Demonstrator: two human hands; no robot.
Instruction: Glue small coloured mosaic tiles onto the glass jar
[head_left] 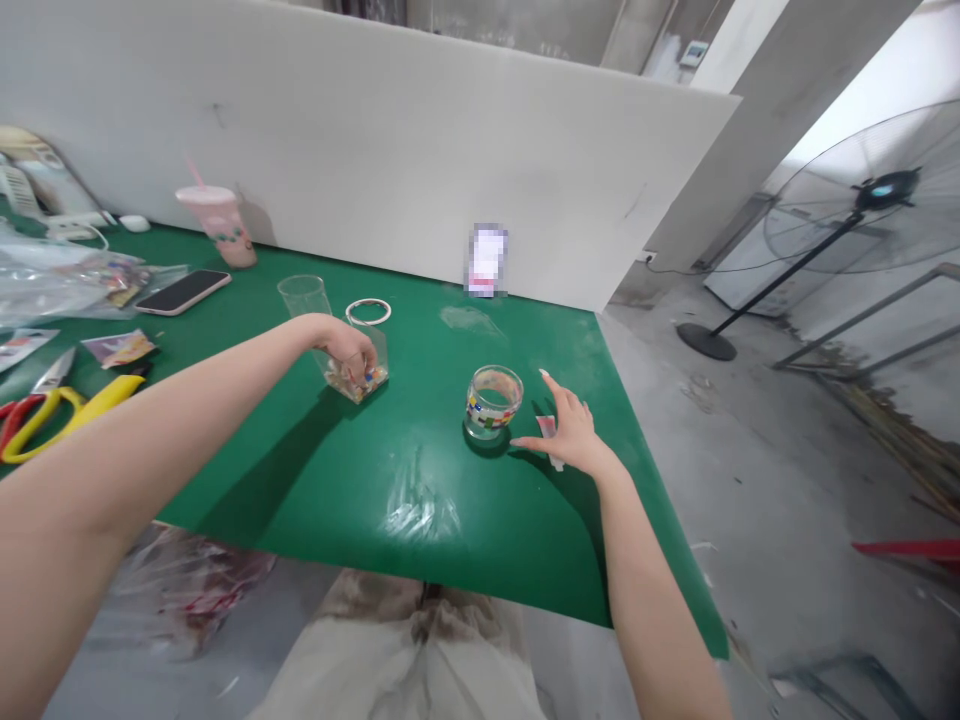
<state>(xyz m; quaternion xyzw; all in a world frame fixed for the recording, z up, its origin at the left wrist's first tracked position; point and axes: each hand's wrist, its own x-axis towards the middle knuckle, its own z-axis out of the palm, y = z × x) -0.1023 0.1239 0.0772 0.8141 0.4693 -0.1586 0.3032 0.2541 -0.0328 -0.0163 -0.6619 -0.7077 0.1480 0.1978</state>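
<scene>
My left hand (349,350) reaches down into a small clear square container (379,352) that holds many small colored pieces (352,388). Its fingertips are bent together among the pieces, and what they pinch, if anything, is hidden. To the right stands a glass cup (493,405) with a band of colorful mosaic tiles around its side. Just right of that cup my right hand (566,430) is held with thumb and fingers spread, apart from the glass. Under and beside this hand lies a small white and red tube (549,430).
An empty clear cup (306,295) and a white ring (368,312) stand behind the container. At left are a phone (184,292), a pink tumbler (219,225), scissors (52,400) and plastic bags (60,275). A white panel (360,150) borders the green table (300,500); a fan (862,200) stands right.
</scene>
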